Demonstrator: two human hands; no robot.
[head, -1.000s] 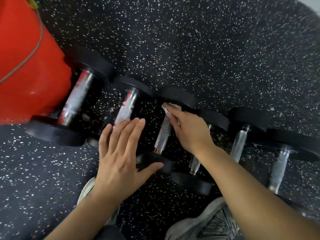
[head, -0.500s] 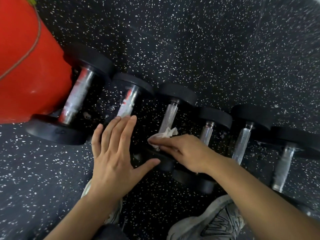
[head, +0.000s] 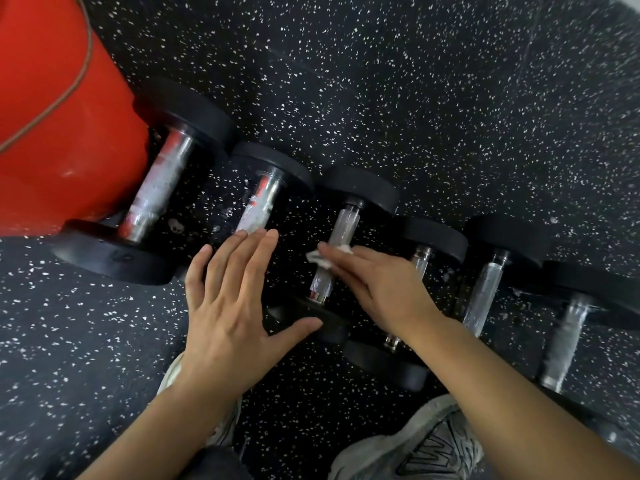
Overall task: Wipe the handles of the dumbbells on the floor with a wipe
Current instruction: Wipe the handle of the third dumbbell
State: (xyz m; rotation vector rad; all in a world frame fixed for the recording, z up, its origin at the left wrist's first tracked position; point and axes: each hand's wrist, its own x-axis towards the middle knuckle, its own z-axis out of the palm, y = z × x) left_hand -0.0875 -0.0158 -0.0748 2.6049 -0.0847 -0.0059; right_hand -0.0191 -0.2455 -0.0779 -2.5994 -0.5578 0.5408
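Observation:
Several black dumbbells with knurled steel handles lie side by side on the speckled floor. My right hand (head: 381, 289) presses a small white wipe (head: 323, 256) against the middle of the third dumbbell's handle (head: 341, 225). My left hand (head: 232, 303) lies flat with fingers spread over the near end of the second dumbbell (head: 261, 199), its thumb touching the near weight of the third one. The largest dumbbell (head: 156, 188) is at the far left. Further handles (head: 485, 292) (head: 562, 337) show to the right.
A big red object (head: 59, 126) with a cord across it stands against the largest dumbbell at the upper left. My grey shoes (head: 415, 445) are at the bottom edge, just in front of the row. Black rubber flooring (head: 415, 98) stretches beyond the dumbbells.
My right hand slid the wipe from the far end of the third handle down to its near end, then back up to the middle. My left hand stayed in place.

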